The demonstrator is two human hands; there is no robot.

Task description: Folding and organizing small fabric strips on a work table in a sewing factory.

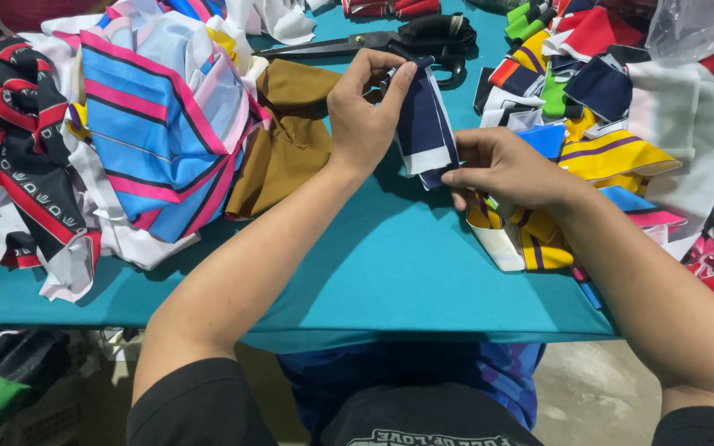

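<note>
Both hands clamp navy-white collar strip: left hand grip up top, right hand grip at btm edge.

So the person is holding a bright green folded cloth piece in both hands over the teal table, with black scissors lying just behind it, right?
Not quite. The folded cloth piece is navy blue with a white band, not bright green. The head view shows the left hand pinching its top and the right hand at its lower end, above the teal table, with the black scissors just behind.
</note>
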